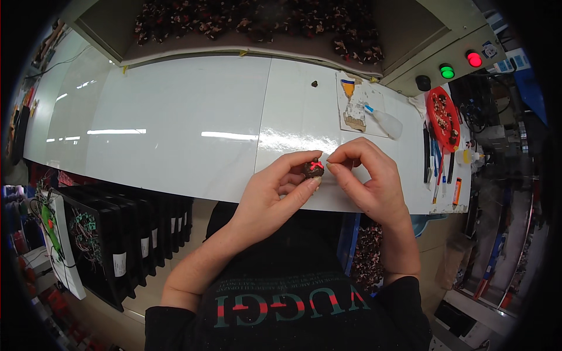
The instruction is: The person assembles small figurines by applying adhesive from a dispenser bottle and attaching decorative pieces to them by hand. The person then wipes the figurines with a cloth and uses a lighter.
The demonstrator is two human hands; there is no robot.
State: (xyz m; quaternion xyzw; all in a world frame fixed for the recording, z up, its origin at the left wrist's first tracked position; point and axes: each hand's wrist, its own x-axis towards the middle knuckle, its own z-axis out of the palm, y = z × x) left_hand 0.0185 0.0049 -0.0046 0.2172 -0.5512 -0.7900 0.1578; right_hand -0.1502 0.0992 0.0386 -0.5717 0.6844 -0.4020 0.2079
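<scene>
Just above the front edge of the white table, my left hand pinches a small dark brown figurine with a bright pink-red bow on it. The thumb is below the piece and the index finger above. Close by on its right, my right hand has thumb and index finger pressed together, their tips almost at the figurine. Whatever sits between those fingertips, if anything, is too small to make out. Farther back on the table lies a tiny dark piece.
Many dark pieces fill a grey box-like machine with lit buttons at the back. At right are a squeeze bottle on a smeared board, a red dish, brushes and an orange tube. Black racks stand lower left; a blue crate is below the table.
</scene>
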